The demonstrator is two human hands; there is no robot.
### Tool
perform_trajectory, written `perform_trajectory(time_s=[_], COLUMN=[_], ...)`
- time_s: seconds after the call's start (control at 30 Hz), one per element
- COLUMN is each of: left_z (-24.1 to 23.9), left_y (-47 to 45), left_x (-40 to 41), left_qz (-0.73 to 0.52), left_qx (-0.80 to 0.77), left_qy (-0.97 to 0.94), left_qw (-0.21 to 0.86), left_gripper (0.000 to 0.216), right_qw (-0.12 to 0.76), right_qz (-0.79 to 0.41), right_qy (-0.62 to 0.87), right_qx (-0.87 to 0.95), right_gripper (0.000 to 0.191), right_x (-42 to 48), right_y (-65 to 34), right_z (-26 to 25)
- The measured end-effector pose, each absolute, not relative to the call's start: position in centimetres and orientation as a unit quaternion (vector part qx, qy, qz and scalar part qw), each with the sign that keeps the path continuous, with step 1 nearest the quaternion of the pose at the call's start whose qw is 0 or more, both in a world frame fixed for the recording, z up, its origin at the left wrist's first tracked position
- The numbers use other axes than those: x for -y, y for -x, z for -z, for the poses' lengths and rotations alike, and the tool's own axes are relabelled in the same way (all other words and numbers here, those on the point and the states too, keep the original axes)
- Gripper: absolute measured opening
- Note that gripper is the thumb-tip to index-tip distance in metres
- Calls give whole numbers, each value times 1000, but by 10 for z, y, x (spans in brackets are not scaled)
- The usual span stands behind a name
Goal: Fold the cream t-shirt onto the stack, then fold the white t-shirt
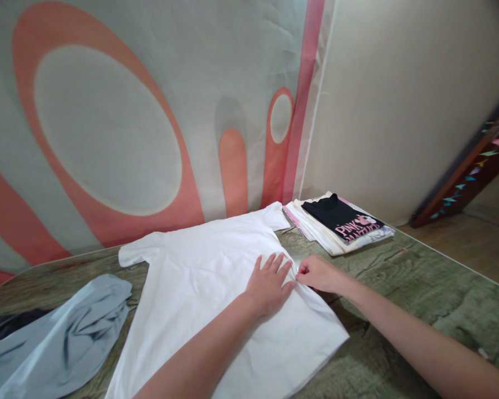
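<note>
A white T-shirt (pixel 199 277) lies spread over the wood-patterned table, its sleeves toward the wall and its lower part running out of view toward me. My left hand (pixel 269 284) rests flat on the shirt near its right side, fingers spread. Just right of it, my right hand (pixel 318 273) pinches the shirt's right side edge between thumb and fingers. The cloth is slightly raised where it is held.
A stack of folded shirts, topped by a black T-shirt (pixel 336 216) with pink lettering, sits at the back right. Crumpled grey cloth (pixel 79 327) and a dark garment (pixel 12 327) lie at the left. A patterned wall covering (pixel 199 83) rises behind the table (pixel 432 299).
</note>
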State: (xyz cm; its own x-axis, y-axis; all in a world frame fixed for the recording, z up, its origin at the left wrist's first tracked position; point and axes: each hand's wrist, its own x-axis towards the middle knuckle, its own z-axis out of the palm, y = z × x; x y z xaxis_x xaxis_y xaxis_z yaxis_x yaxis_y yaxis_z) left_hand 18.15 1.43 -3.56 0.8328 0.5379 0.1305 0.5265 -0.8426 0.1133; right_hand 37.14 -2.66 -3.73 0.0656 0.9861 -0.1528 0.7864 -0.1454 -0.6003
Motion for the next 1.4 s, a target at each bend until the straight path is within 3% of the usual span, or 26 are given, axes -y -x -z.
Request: perform_trajectory(time_s=[0.57,0.77,0.97,1.2,1.4], left_z=[38,41,40,30,23], left_y=[-182,-187,-191,-191,-188], left_x=[-18,-35,-57,-54,-15], left_qz=[-88,-78,-68,-89,-96], left_qx=[-268,-275,-269,-264,-172], left_qy=[-958,-957,-960,-960,-979], left_qw=[48,47,45,17,48], left_gripper=[53,54,54,49,29], right_qw=[161,150,227,232,225], right_qz=[-469,-404,-294,-296,-338], right_qy=[670,691,702,700,680], right_qx=[552,581,607,608,611], right_gripper=[17,15,13,17,15], right_x=[29,27,20,16,15], right_y=[-388,-379,-385,-395,-394], right_z=[12,20,34,41,37])
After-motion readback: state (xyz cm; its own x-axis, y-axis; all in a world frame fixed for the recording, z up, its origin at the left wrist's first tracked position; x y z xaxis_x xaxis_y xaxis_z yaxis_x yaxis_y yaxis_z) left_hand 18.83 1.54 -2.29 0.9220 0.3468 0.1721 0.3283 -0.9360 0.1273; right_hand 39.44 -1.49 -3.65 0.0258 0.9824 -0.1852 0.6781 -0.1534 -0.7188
